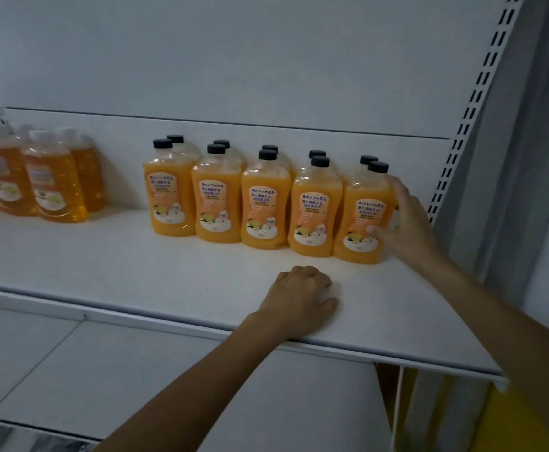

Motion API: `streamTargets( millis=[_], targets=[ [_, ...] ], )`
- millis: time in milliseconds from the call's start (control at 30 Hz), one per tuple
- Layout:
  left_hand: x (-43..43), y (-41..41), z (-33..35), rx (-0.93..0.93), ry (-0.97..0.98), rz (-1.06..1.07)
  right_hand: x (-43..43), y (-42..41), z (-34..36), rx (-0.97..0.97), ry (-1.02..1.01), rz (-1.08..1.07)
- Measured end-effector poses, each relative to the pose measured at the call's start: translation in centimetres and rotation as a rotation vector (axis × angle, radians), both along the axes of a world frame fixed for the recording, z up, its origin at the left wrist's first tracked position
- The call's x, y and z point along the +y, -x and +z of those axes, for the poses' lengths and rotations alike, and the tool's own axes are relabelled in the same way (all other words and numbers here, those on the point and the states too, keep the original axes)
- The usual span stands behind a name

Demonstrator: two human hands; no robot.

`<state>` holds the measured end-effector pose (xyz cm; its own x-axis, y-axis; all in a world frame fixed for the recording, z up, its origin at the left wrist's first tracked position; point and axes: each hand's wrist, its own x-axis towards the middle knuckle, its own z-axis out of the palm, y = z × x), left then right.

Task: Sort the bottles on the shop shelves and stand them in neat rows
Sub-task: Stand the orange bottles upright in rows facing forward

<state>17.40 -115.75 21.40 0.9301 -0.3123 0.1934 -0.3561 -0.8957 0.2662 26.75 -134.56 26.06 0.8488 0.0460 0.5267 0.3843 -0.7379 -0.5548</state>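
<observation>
R hand (403, 220) gripped the end bottle (361, 220) at the right of the front row, thumb on its label, fingers curled round its side. L hand (302, 298) lay fisted on the shelf (103, 262) just in front, holding nothing. The black-capped bottles (265, 203) stood upright in 2 rows of 5, touching; white-capped bottles (54, 184) clustered far left, well apart

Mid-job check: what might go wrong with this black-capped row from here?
1. The right hand holds the end bottle, packed tight in the black-capped row; a sideways shove may topple several.
2. The back-row bottles are mostly hidden behind the front ones; a nudge could tip one unseen.
</observation>
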Motion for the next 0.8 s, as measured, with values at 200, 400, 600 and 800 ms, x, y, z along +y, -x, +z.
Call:
streamTargets(
  millis=[200,400,600,800],
  targets=[
    [8.3,3.2,1.4,-0.16,0.082,0.127,6.8,3.8,3.0,-0.339,-0.018,-0.183],
    [21.6,8.7,2.1,-0.229,0.055,0.337,23.3,9.4,3.8,-0.334,0.064,0.284],
    [36.3,18.0,1.9,-0.227,-0.018,0.537,40.3,15.5,0.6,-0.214,0.13,0.645],
    [48.4,27.1,0.6,-0.163,-0.006,0.774,55.4,22.1,-1.9,-0.141,0.124,0.891]
  ],
)
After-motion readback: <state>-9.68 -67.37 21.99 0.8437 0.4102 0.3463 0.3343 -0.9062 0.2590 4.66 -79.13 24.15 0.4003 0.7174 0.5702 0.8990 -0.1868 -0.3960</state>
